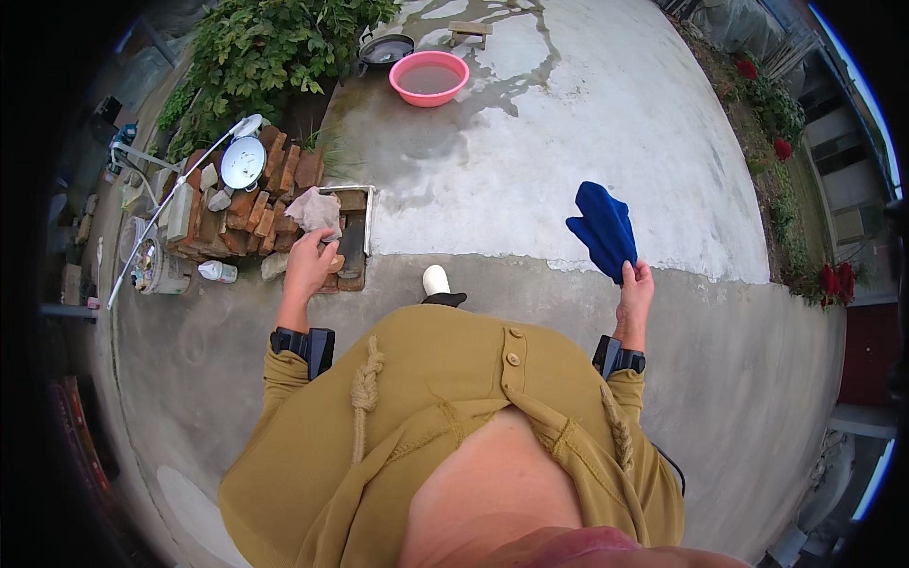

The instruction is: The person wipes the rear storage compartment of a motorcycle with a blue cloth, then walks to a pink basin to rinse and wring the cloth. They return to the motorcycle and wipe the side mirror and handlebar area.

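From the thumb and fingertips of my right hand [634, 291] a dark blue cloth [603, 231] sticks up, bunched into a mitten-like shape. It is over the pale concrete. My left hand [307, 263] hovers at the near right part of a brick pile [266, 206], thumb and forefinger apart. Just beyond those fingertips is a crumpled pale pink cloth [314, 211]; whether the fingers touch it cannot be told. Black devices are strapped to both wrists.
A white enamel basin [243, 163] and a long white pole [170, 195] rest on the bricks. Beside them stand a filled bucket [162, 268] and a white bottle [217, 271]. Farther off are a pink tub of water [429, 78], a dark pan [387, 50] and a wooden stool [469, 30].
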Available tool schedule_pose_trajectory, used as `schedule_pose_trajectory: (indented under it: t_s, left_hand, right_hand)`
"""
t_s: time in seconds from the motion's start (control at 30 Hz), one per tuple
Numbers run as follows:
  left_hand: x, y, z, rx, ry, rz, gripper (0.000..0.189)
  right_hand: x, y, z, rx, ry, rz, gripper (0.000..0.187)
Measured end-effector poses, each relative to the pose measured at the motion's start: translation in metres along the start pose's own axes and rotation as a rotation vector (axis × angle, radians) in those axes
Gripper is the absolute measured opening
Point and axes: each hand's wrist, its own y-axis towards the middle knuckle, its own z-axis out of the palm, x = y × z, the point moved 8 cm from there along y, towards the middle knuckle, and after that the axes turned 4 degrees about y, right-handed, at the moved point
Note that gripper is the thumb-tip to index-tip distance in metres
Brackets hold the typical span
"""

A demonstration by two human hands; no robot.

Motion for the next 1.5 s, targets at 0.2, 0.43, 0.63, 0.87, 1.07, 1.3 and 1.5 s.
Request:
schedule_pose_trajectory:
  t_s: [0.2, 0.43, 0.63, 0.87, 1.07, 1.3, 1.5]
  left_hand:
    - [-0.002, 0.185, 0.043, -0.053, 0.037, -0.023, 0.027]
    - [-0.142, 0.420, 0.100, -0.006, -0.023, 0.264, 0.030]
    - [-0.117, 0.531, 0.136, -0.111, 0.031, 0.045, 0.029]
    - [-0.078, 0.578, 0.175, -0.108, -0.051, -0.305, 0.030]
    - [-0.045, 0.658, 0.178, -0.207, 0.031, -0.527, 0.030]
    - [-0.067, 0.851, 0.175, -0.288, 0.011, -0.408, 0.028]
    - [-0.056, 0.908, 0.176, -0.395, 0.067, -0.611, 0.029]
  right_hand:
    - [-0.006, 0.163, 0.065, 0.031, 0.111, 0.083, 0.013]
    - [0.005, 0.319, 0.057, -0.121, -0.226, 0.026, 0.012]
    - [-0.017, 0.517, 0.179, 0.088, -0.337, 0.092, 0.018]
    - [0.004, 0.634, 0.475, 0.834, -0.334, -0.010, 0.026]
    - [0.013, 0.729, 0.617, 0.965, -0.449, -0.066, 0.031]
    - [0.015, 0.886, 0.643, 0.824, -0.509, 0.121, 0.028]
    - [-0.032, 1.007, 0.745, 1.079, -0.621, 0.285, 0.023]
